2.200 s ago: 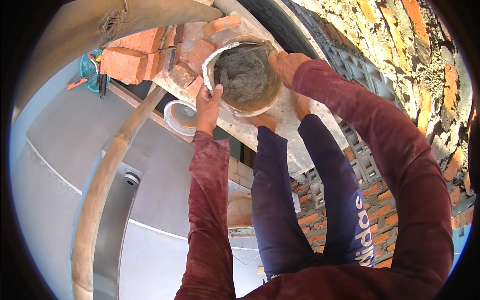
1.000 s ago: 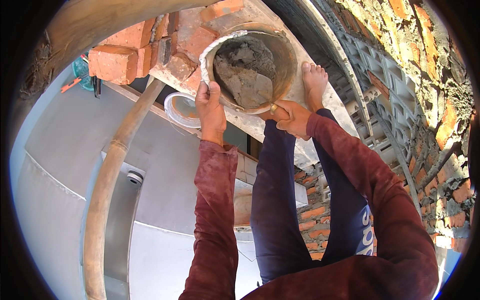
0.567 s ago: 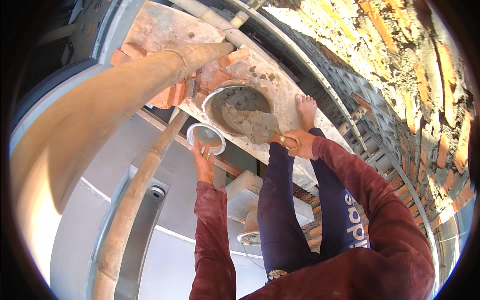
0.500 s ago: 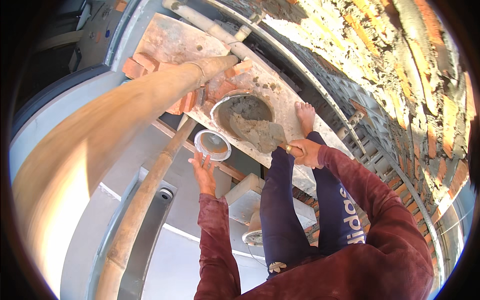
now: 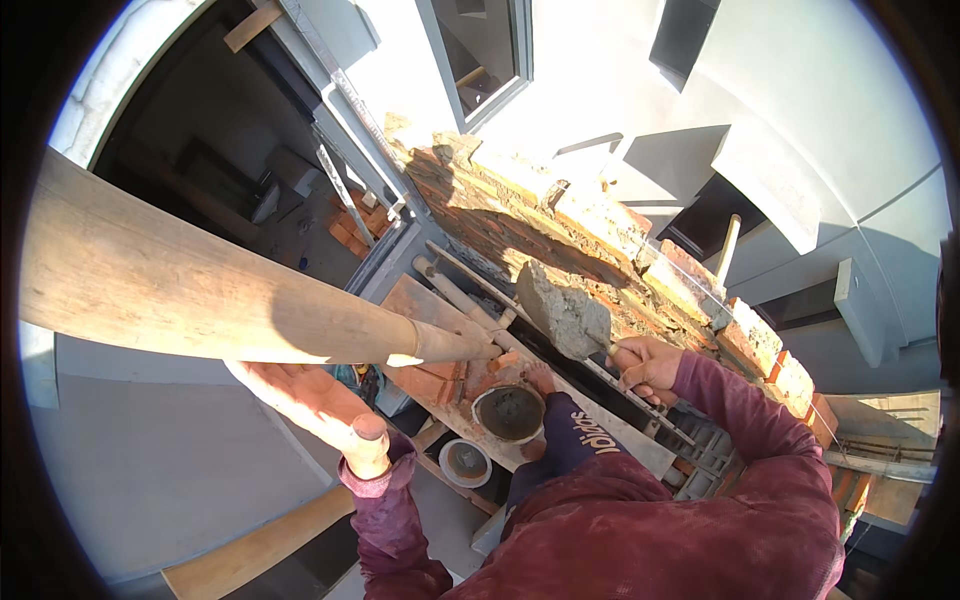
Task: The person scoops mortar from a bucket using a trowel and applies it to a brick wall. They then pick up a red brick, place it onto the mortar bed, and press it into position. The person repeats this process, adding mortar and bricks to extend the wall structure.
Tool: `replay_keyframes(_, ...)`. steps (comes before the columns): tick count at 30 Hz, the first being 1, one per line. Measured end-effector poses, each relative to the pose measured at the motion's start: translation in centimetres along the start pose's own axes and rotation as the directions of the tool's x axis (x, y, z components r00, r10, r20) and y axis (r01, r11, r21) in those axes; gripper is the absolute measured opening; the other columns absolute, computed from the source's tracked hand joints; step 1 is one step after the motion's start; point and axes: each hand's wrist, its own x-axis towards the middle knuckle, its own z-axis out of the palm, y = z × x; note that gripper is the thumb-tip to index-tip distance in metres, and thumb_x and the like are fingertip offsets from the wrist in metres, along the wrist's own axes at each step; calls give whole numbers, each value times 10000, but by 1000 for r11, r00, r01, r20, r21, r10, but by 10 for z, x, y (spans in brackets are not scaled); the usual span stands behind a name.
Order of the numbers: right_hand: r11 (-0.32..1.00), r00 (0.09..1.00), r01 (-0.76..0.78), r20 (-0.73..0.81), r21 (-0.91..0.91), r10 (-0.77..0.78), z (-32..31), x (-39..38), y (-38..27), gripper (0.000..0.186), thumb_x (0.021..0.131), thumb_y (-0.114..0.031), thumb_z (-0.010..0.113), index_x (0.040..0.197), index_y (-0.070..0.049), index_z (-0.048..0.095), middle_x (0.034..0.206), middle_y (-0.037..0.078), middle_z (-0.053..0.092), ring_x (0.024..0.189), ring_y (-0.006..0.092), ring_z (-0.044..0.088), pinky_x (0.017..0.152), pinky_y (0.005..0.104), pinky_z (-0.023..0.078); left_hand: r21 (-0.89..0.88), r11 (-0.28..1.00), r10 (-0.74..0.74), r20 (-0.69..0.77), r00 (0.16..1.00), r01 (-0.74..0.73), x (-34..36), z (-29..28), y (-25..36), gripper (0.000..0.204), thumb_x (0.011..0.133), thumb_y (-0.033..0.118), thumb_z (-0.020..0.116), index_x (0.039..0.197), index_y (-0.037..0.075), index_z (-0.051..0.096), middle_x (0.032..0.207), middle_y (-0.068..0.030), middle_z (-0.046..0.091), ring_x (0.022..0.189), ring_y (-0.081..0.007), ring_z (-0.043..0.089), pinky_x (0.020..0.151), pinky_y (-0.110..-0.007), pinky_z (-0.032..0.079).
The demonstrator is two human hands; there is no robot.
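My right hand is closed round the handle of a trowel, raised beside the brick wall. A thick heap of wet grey mortar covers the trowel's blade, hiding most of it. My left hand is open, palm turned up and fingers stretched, just below a thick bamboo pole. Part of its fingertips lies hidden behind the pole. Below, between my hands, a round tub holds more grey mortar on the plank by my feet.
A white bucket stands beside the tub. Loose red bricks lie on the plank. A thin string runs along the wall's top. The bamboo pole crosses from the left. A window opening is beyond the wall.
My right hand has lifted the mortar-loaded trowel out of the tub and up towards the wall. My left hand has risen to the bamboo pole. The view has tilted up onto the wall.
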Motion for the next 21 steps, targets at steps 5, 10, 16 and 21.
replay_keyframes(5, 987, 988, 144, -52, -64, -148, -18, 37, -131, 203, 800, 21, 613, 929, -90, 501, 654, 7, 536, 403, 83, 488, 330, 242, 401, 111, 993, -39, 51, 998, 33, 24, 11, -2, 1222, 683, 712, 702, 1492, 33, 88, 1480, -231, 227, 1330, -378, 369, 1075, -519, 355)
replay_keyframes(10, 967, 970, 242, 13, -78, -241, -83, 124, -226, 243, 781, 3, 654, 937, -111, 507, 721, 20, 546, 447, 113, 510, 348, 280, 417, 469, 871, 84, 145, 986, -143, 31, 10, -15, 1194, 720, 810, 543, 1485, 13, 92, 1470, -234, 234, 1295, -424, 387, 1053, -576, 385)
replay_keyframes(16, 947, 981, 121, -109, -298, -159, -111, 276, -325, 240, 767, 0, 646, 982, -63, 560, 688, 17, 534, 436, 124, 491, 341, 291, 408, 352, 936, 4, -88, 996, 28, 23, 19, -15, 1309, 597, 801, 671, 1509, 143, 2, 1461, -141, 274, 1319, -402, 331, 1081, -630, 295)
replay_keyframes(21, 829, 930, 256, -107, -498, -351, -107, 427, -365, 272, 919, -179, 484, 710, -48, 600, 630, 59, 558, 465, 185, 548, 406, 324, 428, 388, 921, 55, -228, 972, 39, 26, 29, -8, 1311, 574, 777, 709, 1509, 136, 52, 1457, -174, 283, 1302, -397, 346, 1068, -656, 289)
